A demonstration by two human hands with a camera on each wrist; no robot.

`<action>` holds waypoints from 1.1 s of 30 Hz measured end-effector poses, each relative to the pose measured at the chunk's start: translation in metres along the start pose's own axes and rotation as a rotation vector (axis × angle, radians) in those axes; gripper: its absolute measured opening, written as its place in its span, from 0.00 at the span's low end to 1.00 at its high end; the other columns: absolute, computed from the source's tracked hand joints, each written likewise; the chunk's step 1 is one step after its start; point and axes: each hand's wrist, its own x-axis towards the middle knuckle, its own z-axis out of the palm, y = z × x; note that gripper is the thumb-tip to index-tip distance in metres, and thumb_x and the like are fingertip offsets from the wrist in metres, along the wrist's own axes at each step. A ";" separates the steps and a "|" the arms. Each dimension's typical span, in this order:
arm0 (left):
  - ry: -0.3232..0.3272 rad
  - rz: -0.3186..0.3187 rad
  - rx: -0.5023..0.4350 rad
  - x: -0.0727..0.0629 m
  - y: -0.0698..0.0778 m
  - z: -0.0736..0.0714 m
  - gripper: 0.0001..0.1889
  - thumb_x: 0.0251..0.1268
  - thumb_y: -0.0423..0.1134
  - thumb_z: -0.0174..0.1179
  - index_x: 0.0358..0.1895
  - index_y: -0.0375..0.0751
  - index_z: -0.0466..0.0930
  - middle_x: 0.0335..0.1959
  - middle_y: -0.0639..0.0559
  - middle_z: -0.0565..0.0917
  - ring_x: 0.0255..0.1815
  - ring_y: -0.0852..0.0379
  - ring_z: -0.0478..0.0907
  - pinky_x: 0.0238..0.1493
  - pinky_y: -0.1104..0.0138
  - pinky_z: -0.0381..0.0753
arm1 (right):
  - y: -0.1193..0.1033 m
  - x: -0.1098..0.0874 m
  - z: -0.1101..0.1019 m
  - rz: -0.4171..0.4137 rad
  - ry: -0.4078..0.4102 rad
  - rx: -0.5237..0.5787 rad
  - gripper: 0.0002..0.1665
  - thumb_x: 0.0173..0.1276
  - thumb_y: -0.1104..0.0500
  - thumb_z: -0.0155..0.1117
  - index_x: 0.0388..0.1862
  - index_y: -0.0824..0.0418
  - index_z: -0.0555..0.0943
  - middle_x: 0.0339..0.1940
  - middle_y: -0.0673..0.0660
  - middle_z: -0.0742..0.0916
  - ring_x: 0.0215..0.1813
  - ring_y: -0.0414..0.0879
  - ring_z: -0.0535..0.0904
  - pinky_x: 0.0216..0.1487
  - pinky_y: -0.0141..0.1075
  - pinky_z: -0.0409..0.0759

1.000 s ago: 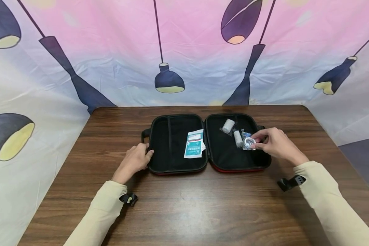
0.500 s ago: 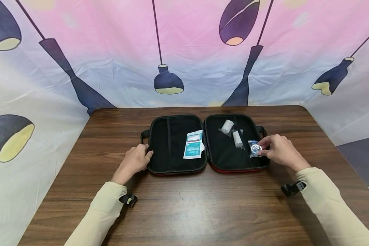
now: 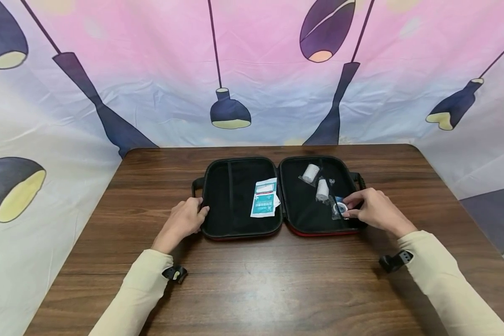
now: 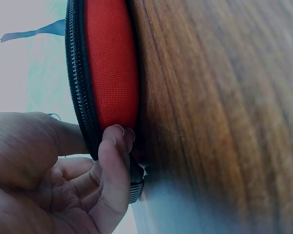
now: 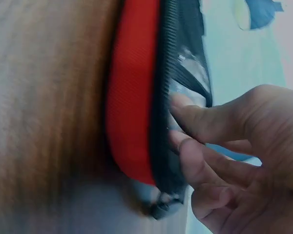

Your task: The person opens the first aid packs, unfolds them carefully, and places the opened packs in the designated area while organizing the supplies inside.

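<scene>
A black first-aid case (image 3: 217, 198) with red sides lies spread open on the table. My left hand (image 3: 180, 220) grips its left edge, thumb over the zipped rim and fingertips against the red side (image 4: 112, 73). At the right half, my right hand (image 3: 375, 211) pinches a small tape roll (image 3: 340, 208) in a clear wrapper with blue print. A narrow black elastic strap (image 3: 333, 198) crosses over the wrapper. Beside it are two wrapped white bandage rolls (image 3: 311, 173). Blurred clear plastic shows behind the strap in the right wrist view.
Teal and white flat packets (image 3: 264, 199) lie in the left half near the hinge. Black carry handles stick out at both ends, the left one (image 3: 197, 185) beside my left hand. Brown wooden table (image 3: 252, 284) extends in front; a printed cloth (image 3: 151, 116) hangs behind.
My right hand carried the tape roll right, then back left to the strap. The nearer bandage roll has shifted slightly and now looks more upright. My left hand stays put.
</scene>
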 end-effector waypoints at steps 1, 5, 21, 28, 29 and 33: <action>-0.001 0.000 0.001 0.000 0.000 0.000 0.27 0.82 0.38 0.48 0.72 0.20 0.62 0.16 0.47 0.79 0.16 0.56 0.79 0.22 0.63 0.76 | 0.001 0.000 -0.001 0.008 0.003 0.009 0.12 0.63 0.64 0.75 0.45 0.66 0.89 0.32 0.52 0.89 0.32 0.43 0.83 0.32 0.39 0.78; -0.003 -0.013 0.000 0.000 0.000 0.000 0.27 0.82 0.38 0.48 0.73 0.21 0.61 0.16 0.47 0.79 0.17 0.56 0.79 0.23 0.63 0.76 | 0.001 0.002 0.000 -0.005 -0.008 0.035 0.07 0.64 0.65 0.73 0.41 0.65 0.90 0.31 0.51 0.89 0.31 0.42 0.83 0.31 0.38 0.79; -0.007 -0.011 -0.012 0.002 0.002 0.001 0.27 0.82 0.38 0.48 0.73 0.21 0.61 0.17 0.47 0.79 0.17 0.56 0.80 0.23 0.64 0.77 | -0.004 0.006 0.005 -0.043 -0.013 0.046 0.03 0.64 0.65 0.73 0.37 0.61 0.90 0.30 0.49 0.89 0.34 0.42 0.84 0.38 0.40 0.80; -0.015 -0.022 -0.041 0.002 0.001 -0.001 0.28 0.81 0.40 0.50 0.72 0.22 0.63 0.15 0.47 0.79 0.17 0.54 0.80 0.23 0.63 0.77 | -0.004 0.005 -0.004 -0.019 0.004 0.055 0.05 0.66 0.65 0.72 0.40 0.63 0.90 0.32 0.52 0.90 0.33 0.43 0.85 0.36 0.39 0.80; -0.015 -0.023 -0.042 0.001 0.001 -0.003 0.27 0.81 0.41 0.51 0.71 0.22 0.65 0.14 0.47 0.79 0.17 0.55 0.79 0.23 0.63 0.77 | -0.004 0.005 -0.006 -0.016 0.007 0.055 0.05 0.66 0.65 0.71 0.40 0.63 0.90 0.33 0.52 0.90 0.33 0.43 0.85 0.35 0.39 0.80; 0.033 -0.010 0.016 -0.001 0.005 -0.010 0.21 0.80 0.44 0.53 0.59 0.27 0.79 0.14 0.48 0.77 0.16 0.54 0.75 0.21 0.64 0.71 | -0.003 0.005 -0.014 -0.003 0.020 0.051 0.07 0.67 0.64 0.70 0.41 0.65 0.89 0.34 0.55 0.90 0.33 0.44 0.84 0.34 0.40 0.79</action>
